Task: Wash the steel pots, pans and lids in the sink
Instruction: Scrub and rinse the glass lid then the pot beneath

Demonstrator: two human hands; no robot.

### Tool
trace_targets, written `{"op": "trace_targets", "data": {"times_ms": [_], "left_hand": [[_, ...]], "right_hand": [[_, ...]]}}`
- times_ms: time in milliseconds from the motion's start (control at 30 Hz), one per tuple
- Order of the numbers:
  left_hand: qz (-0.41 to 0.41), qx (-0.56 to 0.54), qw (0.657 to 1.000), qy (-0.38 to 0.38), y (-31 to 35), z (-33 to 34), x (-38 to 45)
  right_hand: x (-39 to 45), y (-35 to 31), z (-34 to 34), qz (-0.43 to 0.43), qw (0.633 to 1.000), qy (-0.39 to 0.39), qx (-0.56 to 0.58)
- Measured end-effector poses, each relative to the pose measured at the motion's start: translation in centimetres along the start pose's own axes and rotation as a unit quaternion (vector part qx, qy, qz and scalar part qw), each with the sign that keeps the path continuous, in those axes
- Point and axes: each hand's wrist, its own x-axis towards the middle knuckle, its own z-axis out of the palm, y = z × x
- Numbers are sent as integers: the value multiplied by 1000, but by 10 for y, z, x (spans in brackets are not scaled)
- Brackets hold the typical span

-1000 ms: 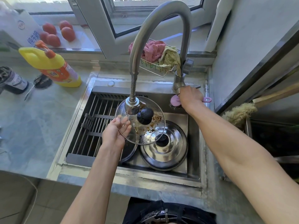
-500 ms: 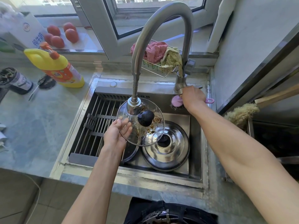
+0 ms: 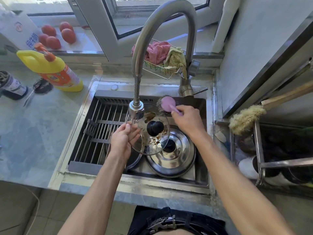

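Over the sink [image 3: 200, 181]: glass lid [image 3: 150, 133] (greasy), under the faucet [image 3: 136, 111]
Left hand [image 3: 122, 140]: fingers gripping lid's rim
Right hand [image 3: 188, 119]: fingers clamped on pink brush [image 3: 167, 103]
Below: steel lid [image 3: 171, 156] in basin

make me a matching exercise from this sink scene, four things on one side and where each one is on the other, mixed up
Things:
1. glass lid
2. pink scrub brush
3. steel lid
4. yellow detergent bottle

Places:
A. lying in the sink basin
B. standing on the counter left of the sink
C. held by the left hand under the faucet head
D. gripped in the right hand at the back of the sink

Pairs: 1-C, 2-D, 3-A, 4-B
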Motion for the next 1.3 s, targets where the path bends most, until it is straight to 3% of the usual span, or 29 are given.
{"op": "trace_targets", "data": {"times_ms": [100,200,333,500,600,733,867,1000,1167,1300], "left_hand": [[10,18,1000,-20,-5,5,-2],[34,22,999,-21,-11,12,-5],[66,17,998,13,-10,10,-10],[81,49,995,40,-5,2,0],[78,39,996,31,-4,2,1],[81,53,995,39,-2,2,7],[74,37,996,27,-1,-1,9],[84,50,995,26,-2,1,11],[68,15,997,43,-1,-9,16],[75,40,995,45,-4,-6,18]], "right_hand": [[-12,-14,11,-84,994,-72,8],[-15,-30,25,-151,979,-107,-81],[5,-32,23,-118,983,-67,-126],[-9,-50,30,-192,954,-143,-180],[9,-42,23,-137,975,-96,-144],[-3,-55,28,-199,956,-136,-170],[16,-52,22,-148,975,-88,-143],[-1,-67,29,-212,948,-156,-179],[22,-52,28,-133,972,-110,-159],[6,-65,40,-210,948,-152,-186]]}}
